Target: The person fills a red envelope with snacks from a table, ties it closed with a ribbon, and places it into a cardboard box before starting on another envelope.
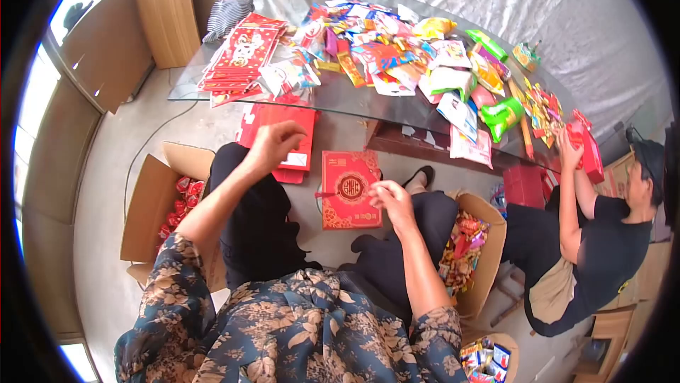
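A red gift box with a round gold emblem and gold patterned corners is between my knees, a dark cord at its left side. My right hand is at the box's right edge, fingers bent and apart, overlapping its side in this view. Up and to the left, my left hand is raised in front of red packaging below the table edge. Its fingers are loosely curved, with a gap to the thumb and nothing visible between them.
A glass table carries a heap of snack packets and stacked red envelopes. Cardboard boxes of wrapped sweets flank me, left and right. At right a seated person handles a red box.
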{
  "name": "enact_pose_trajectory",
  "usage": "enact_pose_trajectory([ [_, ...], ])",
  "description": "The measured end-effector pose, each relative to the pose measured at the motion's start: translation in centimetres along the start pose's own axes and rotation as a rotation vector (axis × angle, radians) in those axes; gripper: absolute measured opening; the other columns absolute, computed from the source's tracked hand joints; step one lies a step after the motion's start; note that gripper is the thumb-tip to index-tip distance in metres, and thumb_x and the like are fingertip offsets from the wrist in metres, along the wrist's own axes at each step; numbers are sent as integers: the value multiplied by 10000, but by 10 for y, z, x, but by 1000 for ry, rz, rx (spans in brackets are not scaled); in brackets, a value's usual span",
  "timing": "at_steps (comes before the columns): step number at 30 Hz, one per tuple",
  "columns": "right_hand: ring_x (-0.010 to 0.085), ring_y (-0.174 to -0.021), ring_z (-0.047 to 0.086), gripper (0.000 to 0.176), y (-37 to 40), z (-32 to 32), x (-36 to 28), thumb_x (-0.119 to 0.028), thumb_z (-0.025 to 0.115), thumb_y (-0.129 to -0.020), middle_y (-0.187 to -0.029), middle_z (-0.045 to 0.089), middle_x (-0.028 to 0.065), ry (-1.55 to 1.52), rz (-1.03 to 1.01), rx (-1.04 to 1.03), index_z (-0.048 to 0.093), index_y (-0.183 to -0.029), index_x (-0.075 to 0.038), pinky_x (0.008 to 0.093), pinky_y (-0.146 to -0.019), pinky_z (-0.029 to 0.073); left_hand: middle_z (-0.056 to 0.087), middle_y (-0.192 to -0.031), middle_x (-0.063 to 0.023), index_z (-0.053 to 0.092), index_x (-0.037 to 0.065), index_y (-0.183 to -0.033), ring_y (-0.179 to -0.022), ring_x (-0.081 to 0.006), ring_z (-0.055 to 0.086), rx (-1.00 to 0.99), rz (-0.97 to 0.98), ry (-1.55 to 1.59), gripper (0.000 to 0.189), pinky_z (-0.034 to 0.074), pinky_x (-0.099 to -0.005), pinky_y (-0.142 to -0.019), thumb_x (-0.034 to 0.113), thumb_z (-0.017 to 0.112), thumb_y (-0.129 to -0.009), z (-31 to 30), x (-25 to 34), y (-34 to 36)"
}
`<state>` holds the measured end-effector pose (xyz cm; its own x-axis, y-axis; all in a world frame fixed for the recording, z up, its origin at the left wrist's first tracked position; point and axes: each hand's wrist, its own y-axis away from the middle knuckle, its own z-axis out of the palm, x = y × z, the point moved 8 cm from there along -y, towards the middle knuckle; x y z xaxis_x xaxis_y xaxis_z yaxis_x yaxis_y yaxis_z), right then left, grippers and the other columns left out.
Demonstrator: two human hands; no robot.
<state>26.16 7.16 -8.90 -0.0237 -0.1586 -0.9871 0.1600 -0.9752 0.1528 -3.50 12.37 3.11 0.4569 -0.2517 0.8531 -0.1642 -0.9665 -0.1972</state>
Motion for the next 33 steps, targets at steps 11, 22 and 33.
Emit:
enact_pose_trajectory([
  [11, 131, -740, 651, 199, 13, -34, 15, -161, 550, -988, -896, 675, 67, -228, 139, 206, 611, -1102, -9, 259, -681, 530, 669, -727, -113, 660, -9, -946, -670, -148, 660, -25, 9, -17, 136, 502, -317, -611, 109, 643, -882, 13, -7, -28],
  [22, 110, -724, 630, 174, 14, -29, 27, -184, 549, -994, -887, 666, 39, -125, 181, 182, 608, -1079, -44, 245, -664, 507, 679, -959, -123, 704, 59, -981, -933, -304, 654, 479, 120, -639, 159, 506, -396, -790, 100, 663, -833, -176, -73, -98],
  [33, 96, -678, 622, 161, 12, -21, 31, -152, 541, -986, -847, 670, 42, 57, 180, 192, 631, -1031, -27, 226, -623, 479, 703, -923, -138, 728, 122, -872, -871, -325, 677, 364, -102, -766, 128, 530, -436, -777, 178, 625, -821, -173, -136, -155],
])
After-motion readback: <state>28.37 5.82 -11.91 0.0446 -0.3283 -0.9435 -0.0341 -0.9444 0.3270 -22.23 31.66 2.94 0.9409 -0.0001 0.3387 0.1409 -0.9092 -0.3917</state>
